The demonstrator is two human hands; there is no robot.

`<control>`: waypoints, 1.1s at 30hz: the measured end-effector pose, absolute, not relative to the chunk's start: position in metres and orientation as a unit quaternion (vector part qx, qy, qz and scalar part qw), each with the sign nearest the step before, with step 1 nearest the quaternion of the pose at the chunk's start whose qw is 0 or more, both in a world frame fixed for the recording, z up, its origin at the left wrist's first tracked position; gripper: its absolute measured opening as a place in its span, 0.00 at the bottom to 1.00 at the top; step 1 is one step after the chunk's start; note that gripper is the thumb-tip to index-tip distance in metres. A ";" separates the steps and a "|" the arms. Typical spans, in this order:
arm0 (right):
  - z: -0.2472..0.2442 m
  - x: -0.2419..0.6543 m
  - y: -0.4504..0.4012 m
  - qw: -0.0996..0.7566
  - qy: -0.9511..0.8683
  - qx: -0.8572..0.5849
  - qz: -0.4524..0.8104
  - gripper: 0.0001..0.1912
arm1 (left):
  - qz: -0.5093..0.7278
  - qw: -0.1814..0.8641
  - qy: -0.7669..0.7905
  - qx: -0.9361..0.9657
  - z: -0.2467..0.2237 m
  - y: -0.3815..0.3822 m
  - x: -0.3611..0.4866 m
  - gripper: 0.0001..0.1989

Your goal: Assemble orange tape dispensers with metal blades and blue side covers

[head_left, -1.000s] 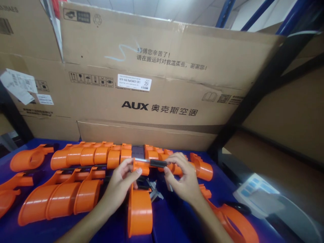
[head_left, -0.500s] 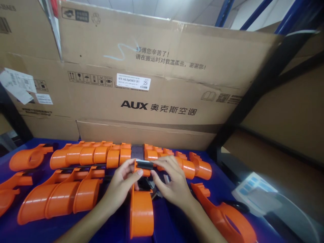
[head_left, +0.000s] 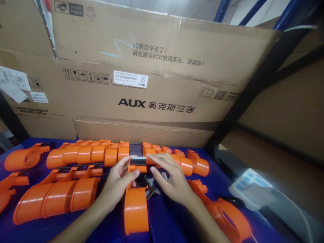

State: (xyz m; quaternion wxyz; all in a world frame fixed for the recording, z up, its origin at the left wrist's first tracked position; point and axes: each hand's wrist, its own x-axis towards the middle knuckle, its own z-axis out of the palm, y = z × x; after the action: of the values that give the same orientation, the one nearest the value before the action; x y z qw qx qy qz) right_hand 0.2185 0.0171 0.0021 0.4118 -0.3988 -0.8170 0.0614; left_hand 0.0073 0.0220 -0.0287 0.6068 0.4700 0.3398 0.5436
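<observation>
My left hand (head_left: 117,184) grips an orange tape dispenser (head_left: 136,211) near its upper end, thumb in front and fingers behind. A black strip with a serrated pale edge (head_left: 138,160) lies across the top of that dispenser. Its wide curved orange part hangs downward. To the right, my right hand (head_left: 172,180) is held just off the strip, fingers apart and holding nothing I can see. Small metal pieces (head_left: 152,191) lie below and between the hands, partly hidden by the dispenser.
More orange dispensers (head_left: 84,194) line the blue surface (head_left: 106,229) on the left, with a back row (head_left: 84,154) behind. A dark phone-like object (head_left: 136,149) sits mid-row. One large dispenser (head_left: 234,216) lies at right, near a white-and-blue packet (head_left: 253,187). Cardboard (head_left: 152,121) rises behind.
My right hand's fingers have come off the black strip and spread apart. My left hand still holds the dispenser. The whole view has shifted slightly.
</observation>
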 end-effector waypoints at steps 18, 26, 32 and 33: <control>-0.015 0.217 0.025 0.068 -0.821 -0.566 -0.024 0.06 | 0.546 0.602 0.352 0.465 -0.026 0.021 0.007 0.24; -0.012 0.220 0.021 0.077 -0.818 -0.570 -0.004 0.04 | 0.552 0.589 0.353 0.473 -0.023 0.021 0.006 0.23; -0.003 0.227 0.019 0.176 -0.829 -0.529 0.048 0.04 | 0.547 0.587 0.353 0.481 -0.023 0.024 0.004 0.22; -0.002 0.227 0.019 0.213 -0.828 -0.512 0.076 0.03 | 0.547 0.588 0.354 0.480 -0.024 0.024 0.005 0.22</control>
State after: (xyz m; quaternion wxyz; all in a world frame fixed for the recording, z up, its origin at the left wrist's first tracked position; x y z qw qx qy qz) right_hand 0.2271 0.0190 -0.0018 0.2135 -0.5124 -0.8283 0.0758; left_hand 0.0046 0.0238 -0.0240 0.5879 0.4799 0.3537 0.5467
